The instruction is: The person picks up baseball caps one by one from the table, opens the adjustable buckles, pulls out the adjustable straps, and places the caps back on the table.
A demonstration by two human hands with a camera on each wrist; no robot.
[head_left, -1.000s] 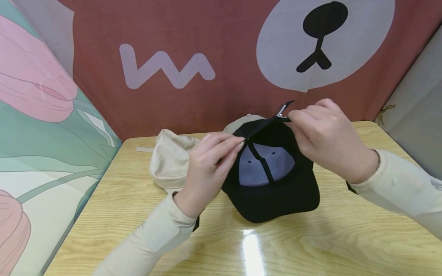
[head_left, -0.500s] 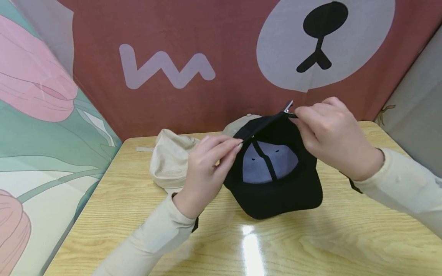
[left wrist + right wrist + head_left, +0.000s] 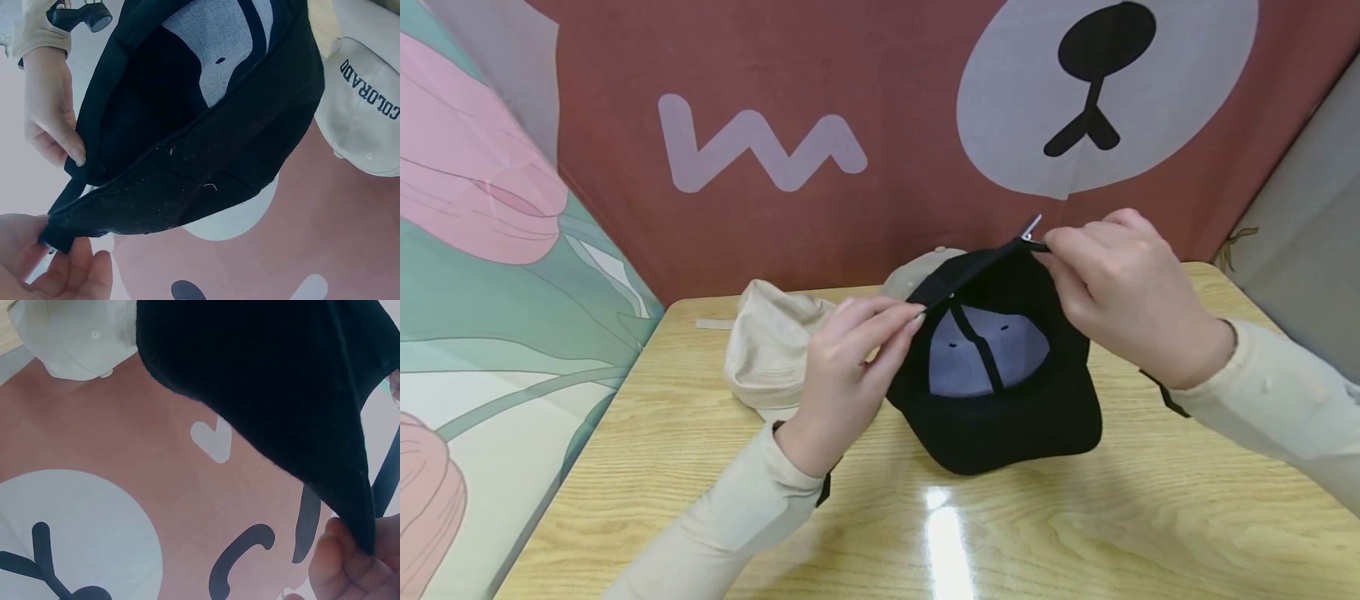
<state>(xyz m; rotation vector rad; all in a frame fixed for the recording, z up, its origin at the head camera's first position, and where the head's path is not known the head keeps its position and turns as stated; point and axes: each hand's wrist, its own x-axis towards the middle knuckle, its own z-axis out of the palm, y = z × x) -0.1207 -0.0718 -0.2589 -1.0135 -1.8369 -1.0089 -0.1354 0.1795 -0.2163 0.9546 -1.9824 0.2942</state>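
Between both hands hangs a black baseball cap (image 3: 1015, 433), its inside with a grey front panel facing the head camera and its brim hanging low toward the table. My left hand (image 3: 850, 367) pinches the left end of its rear edge between thumb and fingers. At the other end, my right hand (image 3: 1127, 292) grips the black strap beside a small metal clasp (image 3: 1031, 228). In the left wrist view, the left hand (image 3: 69, 265) pinches a narrow end of the cap. The right hand (image 3: 350, 562) holds a tapered corner of the cap in the right wrist view.
On the wooden table (image 3: 647, 500), a beige cap (image 3: 767, 350) lies left of the black one. Another pale cap (image 3: 921, 271) sits behind it, partly hidden; "COLORADO" shows on a pale cap (image 3: 369, 112) in the left wrist view. A printed cloth (image 3: 760, 242) backs the table.
The right hand has shifted slightly right and up with the strap, and the black cap has followed a little. The metal clasp has changed its tilt. My left hand has barely moved.
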